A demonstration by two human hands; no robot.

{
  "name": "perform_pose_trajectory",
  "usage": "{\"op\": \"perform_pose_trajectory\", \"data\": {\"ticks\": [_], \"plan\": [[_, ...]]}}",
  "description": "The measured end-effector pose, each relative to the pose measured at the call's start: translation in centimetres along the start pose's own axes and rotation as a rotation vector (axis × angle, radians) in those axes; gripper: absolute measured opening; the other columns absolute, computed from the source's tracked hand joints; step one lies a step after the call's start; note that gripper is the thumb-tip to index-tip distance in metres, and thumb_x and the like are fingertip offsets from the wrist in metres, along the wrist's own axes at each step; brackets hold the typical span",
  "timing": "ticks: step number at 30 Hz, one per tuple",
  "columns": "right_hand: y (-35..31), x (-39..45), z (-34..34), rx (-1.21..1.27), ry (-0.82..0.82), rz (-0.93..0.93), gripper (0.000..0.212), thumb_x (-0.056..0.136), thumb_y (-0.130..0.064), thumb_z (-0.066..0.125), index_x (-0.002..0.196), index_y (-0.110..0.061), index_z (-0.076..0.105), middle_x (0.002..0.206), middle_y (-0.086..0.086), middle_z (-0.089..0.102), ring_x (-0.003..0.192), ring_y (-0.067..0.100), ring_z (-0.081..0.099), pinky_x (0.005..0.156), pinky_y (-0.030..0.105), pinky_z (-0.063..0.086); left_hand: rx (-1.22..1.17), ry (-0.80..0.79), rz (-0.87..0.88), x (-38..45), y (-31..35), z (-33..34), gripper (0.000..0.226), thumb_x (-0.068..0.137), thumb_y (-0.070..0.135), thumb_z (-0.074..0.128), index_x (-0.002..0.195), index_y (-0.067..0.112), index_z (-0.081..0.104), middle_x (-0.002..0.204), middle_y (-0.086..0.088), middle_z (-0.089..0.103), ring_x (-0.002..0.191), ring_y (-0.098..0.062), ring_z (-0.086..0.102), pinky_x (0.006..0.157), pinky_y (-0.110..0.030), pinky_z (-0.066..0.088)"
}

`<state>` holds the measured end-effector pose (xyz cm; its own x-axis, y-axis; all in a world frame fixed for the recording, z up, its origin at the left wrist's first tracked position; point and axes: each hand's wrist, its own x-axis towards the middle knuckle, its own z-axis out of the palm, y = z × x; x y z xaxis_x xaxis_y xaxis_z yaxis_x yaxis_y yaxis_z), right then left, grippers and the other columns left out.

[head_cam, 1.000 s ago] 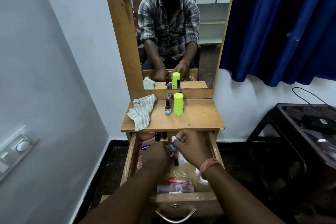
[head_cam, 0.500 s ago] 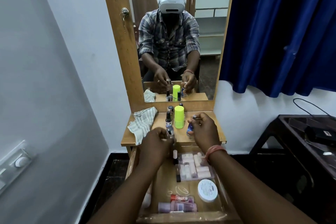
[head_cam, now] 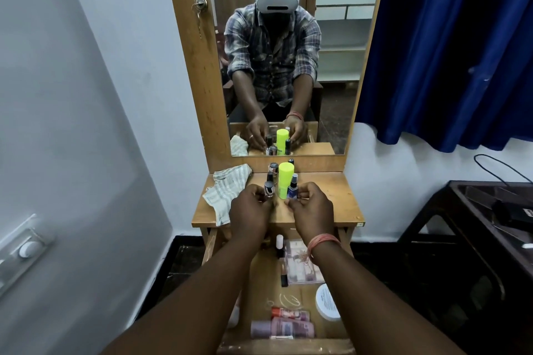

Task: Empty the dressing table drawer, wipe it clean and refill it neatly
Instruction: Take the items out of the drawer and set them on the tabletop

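The left hand (head_cam: 253,207) pinches a small bottle (head_cam: 269,188) with a shiny silver cap, and the right hand (head_cam: 310,206) pinches a little blue bottle (head_cam: 292,189) with a dark top; both bottles stand on the smooth wooden table top (head_cam: 340,204), on either side of a tall bright green tube (head_cam: 285,179). A striped, crumpled cloth (head_cam: 227,190) lies at the left of the table top. Below, the wooden drawer (head_cam: 265,277) is pulled out and holds a round white lid (head_cam: 327,302), a clear flat box (head_cam: 301,264) and pink tubes (head_cam: 281,326). Half a second ago the hands were nearer the front edge with the bottles held up; now they have reached further in and the bottles are down beside the green tube
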<state>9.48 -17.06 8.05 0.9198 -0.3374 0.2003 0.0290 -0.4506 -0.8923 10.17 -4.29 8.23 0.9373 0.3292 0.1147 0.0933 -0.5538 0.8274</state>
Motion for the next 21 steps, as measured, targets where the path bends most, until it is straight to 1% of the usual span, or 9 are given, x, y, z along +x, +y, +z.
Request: {"op": "perform_pose_trajectory", "data": {"ticks": [2,6,8,11,13,15,17,19,21], "plan": [[0.0,0.0,0.1,0.001,0.016,0.012,0.02,0.08,-0.019,0.081,0.09,-0.022,0.063,0.086,-0.008,0.072,0.079,0.013,0.066,0.072,0.03,0.056,0.002,0.012,0.008,0.2,0.0,-0.1,0.022,0.08,0.03,0.085,0.099,0.024,0.075,0.094,0.008,0.077,0.089,-0.015,0.07,0.072,-0.03,0.05],[-0.2,0.2,0.3,-0.007,0.041,0.014,0.021,0.078,-0.023,0.083,0.085,-0.021,0.063,0.079,-0.011,0.07,0.076,0.012,0.066,0.07,0.028,0.054,-0.042,-0.01,-0.011,0.7,0.4,-0.4,0.026,0.075,0.03,0.09,0.093,0.021,0.073,0.088,0.007,0.074,0.086,-0.015,0.068,0.067,-0.028,0.044],[-0.2,0.2,0.2,-0.004,0.017,0.024,0.022,0.078,-0.022,0.083,0.085,-0.02,0.063,0.08,-0.01,0.07,0.078,0.012,0.067,0.071,0.027,0.054,-0.05,-0.022,-0.016,0.5,0.2,-0.5,0.03,0.074,0.03,0.091,0.097,0.019,0.074,0.093,0.006,0.076,0.088,-0.015,0.069,0.069,-0.028,0.045],[0.0,-0.1,-0.2,0.05,-0.04,0.041,0.027,0.075,-0.021,0.085,0.091,-0.018,0.064,0.086,-0.006,0.071,0.084,0.013,0.068,0.078,0.031,0.056,-0.088,-0.05,-0.018,-0.3,-0.2,-0.9,0.038,0.077,0.027,0.089,0.109,0.014,0.073,0.103,0.003,0.074,0.094,-0.016,0.068,0.075,-0.028,0.048],[0.1,-0.3,-0.3,0.1,-0.075,0.058,0.031,0.075,-0.02,0.086,0.096,-0.016,0.064,0.091,-0.004,0.071,0.089,0.014,0.067,0.083,0.032,0.056,-0.146,-0.034,-0.012,-1.1,-0.7,-1.6,0.032,0.084,0.021,0.083,0.113,0.014,0.072,0.107,0.003,0.074,0.097,-0.015,0.069,0.081,-0.028,0.052],[0.1,-0.8,-0.6,0.142,-0.088,0.067,0.032,0.077,-0.018,0.085,0.099,-0.017,0.063,0.096,-0.005,0.069,0.092,0.012,0.066,0.086,0.029,0.055,-0.138,0.03,0.033,-2.7,-1.4,-2.7,0.018,0.091,0.017,0.073,0.109,0.017,0.074,0.103,0.005,0.075,0.096,-0.012,0.069,0.079,-0.026,0.051],[0.0,-1.3,-0.9,0.174,-0.074,0.078,0.031,0.08,-0.018,0.083,0.104,-0.018,0.063,0.099,-0.005,0.068,0.095,0.01,0.064,0.087,0.027,0.053,-0.129,0.068,0.076,-4.2,-2.9,-3.4,0.011,0.094,0.015,0.069,0.102,0.018,0.076,0.096,0.007,0.074,0.092,-0.008,0.068,0.077,-0.024,0.052],[-0.1,-1.8,-1.2,0.203,-0.058,0.091,0.03,0.082,-0.017,0.08,0.108,-0.016,0.063,0.1,-0.005,0.067,0.095,0.009,0.063,0.085,0.023,0.051,-0.087,0.053,0.08,-5.4,-4.4,-3.6,0.009,0.092,0.013,0.07,0.097,0.017,0.076,0.093,0.007,0.075,0.09,-0.009,0.069,0.08,-0.028,0.055],[-0.3,-2.8,-1.5,0.211,-0.012,0.085,0.021,0.085,-0.018,0.077,0.101,-0.016,0.063,0.095,-0.006,0.068,0.089,0.008,0.063,0.075,0.019,0.049,0.005,0.007,0.068,-6.1,-5.5,-3.6,0.01,0.091,0.012,0.069,0.094,0.017,0.077,0.091,0.009,0.074,0.091,-0.012,0.07,0.078,-0.029,0.053]]}}
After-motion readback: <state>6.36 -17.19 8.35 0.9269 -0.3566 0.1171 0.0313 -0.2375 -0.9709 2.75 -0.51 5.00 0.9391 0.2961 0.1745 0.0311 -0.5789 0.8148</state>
